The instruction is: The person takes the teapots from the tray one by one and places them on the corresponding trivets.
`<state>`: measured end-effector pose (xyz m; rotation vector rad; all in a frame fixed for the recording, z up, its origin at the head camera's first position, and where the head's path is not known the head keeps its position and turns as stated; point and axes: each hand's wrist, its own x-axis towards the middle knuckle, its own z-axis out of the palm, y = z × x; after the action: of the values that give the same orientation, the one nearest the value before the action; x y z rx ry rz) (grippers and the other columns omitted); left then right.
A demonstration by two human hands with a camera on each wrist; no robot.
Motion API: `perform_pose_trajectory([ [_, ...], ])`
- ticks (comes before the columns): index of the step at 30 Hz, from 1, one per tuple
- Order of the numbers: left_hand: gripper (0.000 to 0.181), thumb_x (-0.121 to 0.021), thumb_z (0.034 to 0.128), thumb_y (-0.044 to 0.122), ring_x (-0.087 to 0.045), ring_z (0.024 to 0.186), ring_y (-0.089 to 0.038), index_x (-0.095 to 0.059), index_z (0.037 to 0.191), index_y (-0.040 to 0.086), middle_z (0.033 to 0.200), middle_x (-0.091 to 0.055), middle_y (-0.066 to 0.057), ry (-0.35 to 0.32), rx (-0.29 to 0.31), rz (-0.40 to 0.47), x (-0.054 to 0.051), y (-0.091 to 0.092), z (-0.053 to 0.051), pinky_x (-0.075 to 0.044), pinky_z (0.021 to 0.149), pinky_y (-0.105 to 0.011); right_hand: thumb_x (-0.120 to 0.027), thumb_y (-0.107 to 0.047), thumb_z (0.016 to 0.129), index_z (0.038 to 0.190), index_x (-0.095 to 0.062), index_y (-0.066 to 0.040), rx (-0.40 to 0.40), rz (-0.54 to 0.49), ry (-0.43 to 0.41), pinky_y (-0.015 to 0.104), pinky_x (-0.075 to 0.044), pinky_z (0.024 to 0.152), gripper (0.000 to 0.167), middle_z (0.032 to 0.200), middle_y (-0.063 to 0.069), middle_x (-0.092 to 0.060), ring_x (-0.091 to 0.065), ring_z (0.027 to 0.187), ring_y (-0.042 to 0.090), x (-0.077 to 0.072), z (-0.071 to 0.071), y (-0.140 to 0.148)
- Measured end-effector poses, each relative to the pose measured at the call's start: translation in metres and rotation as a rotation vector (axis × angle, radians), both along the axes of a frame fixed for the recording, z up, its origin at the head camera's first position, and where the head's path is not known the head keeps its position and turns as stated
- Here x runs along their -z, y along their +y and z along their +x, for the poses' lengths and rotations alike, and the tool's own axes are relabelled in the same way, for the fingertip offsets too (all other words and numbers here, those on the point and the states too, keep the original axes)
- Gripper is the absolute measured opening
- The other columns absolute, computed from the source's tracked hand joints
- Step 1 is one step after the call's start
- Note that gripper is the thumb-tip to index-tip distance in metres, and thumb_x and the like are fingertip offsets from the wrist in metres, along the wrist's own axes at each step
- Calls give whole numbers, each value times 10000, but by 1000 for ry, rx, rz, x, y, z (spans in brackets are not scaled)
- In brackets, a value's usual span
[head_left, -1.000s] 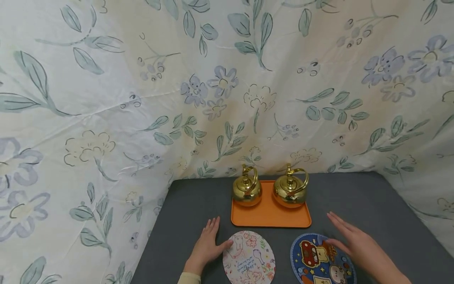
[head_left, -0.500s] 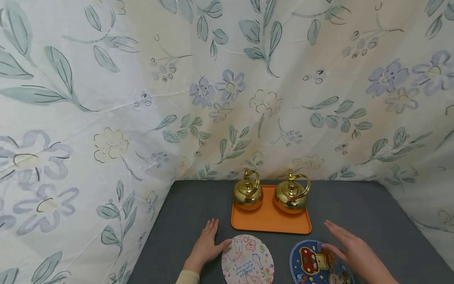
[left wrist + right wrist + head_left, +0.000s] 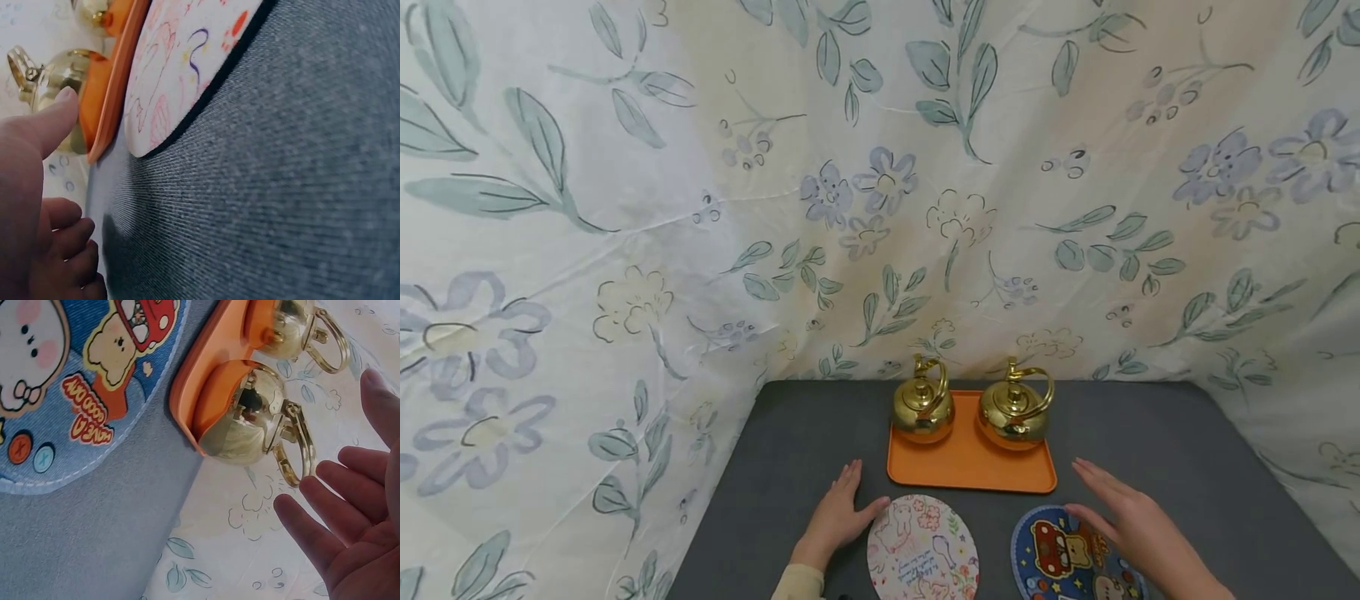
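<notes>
The left hand is keeping its fingers straight and relaxed, pointing away from the person, while its thumb is stretching sideways to the edge of a round white mat. Whether that thumb is touching the mat is hard to tell. The mat is lying just right of the left fingers and thumb, showing pink animals, flowers and blue lettering.

The right hand is hovering with its fingers extended and slightly spread, the thumb standing apart from them. In the head view this thumb is overlapping the upper edge of a round blue mat, which is lying left of and below the right fingers. It is bearing a bear, a red car, buttons and the words "HAVE A GOOD DAY".

Ahead of both hands, between the two sets of fingers, an orange tray is lying on the dark tabletop. Two golden kettles are standing upright on it: the left kettle is sitting nearer the left fingers, the right kettle nearer the right fingers. Beyond the fingers and the tray, a floral cloth is hanging. A cream sleeve is covering the arm behind the left fingers.
</notes>
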<state>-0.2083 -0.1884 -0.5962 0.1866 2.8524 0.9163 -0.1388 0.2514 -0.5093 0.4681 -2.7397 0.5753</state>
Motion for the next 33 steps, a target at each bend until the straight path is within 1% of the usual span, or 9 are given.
perform_pose_trajectory([
  [8, 946, -604, 922, 638, -274, 1517, -386, -321, 1576, 15, 1631, -322, -175, 14, 6, 11, 7, -4, -1, -250, 1208, -596, -787, -356, 867, 1351, -634, 6, 4, 1, -25, 529, -577, 837, 624, 1354, 250, -621, -677, 1119, 405, 0, 0, -10],
  [12, 945, -624, 921, 617, -300, 1500, -412, -320, 1574, 5, 1624, -322, -200, 23, -2, 32, 7, -5, -3, -279, 1180, -625, -789, -338, 868, 1333, -644, 21, -7, -12, -7, 527, -580, 825, 605, 1332, 261, -632, -684, 1100, 411, 0, 0, -14],
  [16, 960, -644, 909, 616, -318, 1494, -406, -309, 1581, 16, 1630, -314, -192, 45, -11, 44, 7, -3, -7, -310, 1165, -621, -785, -324, 874, 1327, -647, 26, -26, -23, 17, 516, -584, 806, 589, 1319, 267, -638, -693, 1072, 409, 1, 0, -17],
  [18, 969, -645, 904, 625, -316, 1498, -393, -306, 1584, 23, 1634, -311, -182, 55, -8, 51, 7, -3, -9, -317, 1166, -611, -778, -329, 880, 1329, -645, 26, -32, -24, 15, 514, -585, 805, 588, 1321, 269, -635, -695, 1066, 410, 1, 0, -19],
  [22, 963, -653, 904, 614, -311, 1501, -387, -309, 1583, 24, 1633, -313, -178, 54, -9, 65, 7, -3, -11, -313, 1167, -613, -772, -336, 886, 1331, -642, 28, -37, -20, 0, 518, -586, 801, 590, 1322, 276, -632, -697, 1057, 414, -1, -1, -23],
  [29, 962, -657, 891, 632, -333, 1496, -371, -326, 1584, 53, 1627, -336, -161, 41, -14, 31, 6, -2, -14, -320, 1169, -601, -744, -356, 911, 1358, -625, 17, -40, -38, -20, 544, -579, 819, 594, 1346, 278, -614, -683, 1084, 432, -3, -4, -30],
  [33, 952, -643, 894, 645, -338, 1496, -359, -339, 1581, 60, 1622, -348, -158, 63, -12, 22, 3, 1, -14, -326, 1174, -584, -736, -373, 916, 1379, -613, -2, -36, -50, -26, 557, -576, 824, 606, 1368, 262, -606, -681, 1085, 431, -5, -4, -35],
])
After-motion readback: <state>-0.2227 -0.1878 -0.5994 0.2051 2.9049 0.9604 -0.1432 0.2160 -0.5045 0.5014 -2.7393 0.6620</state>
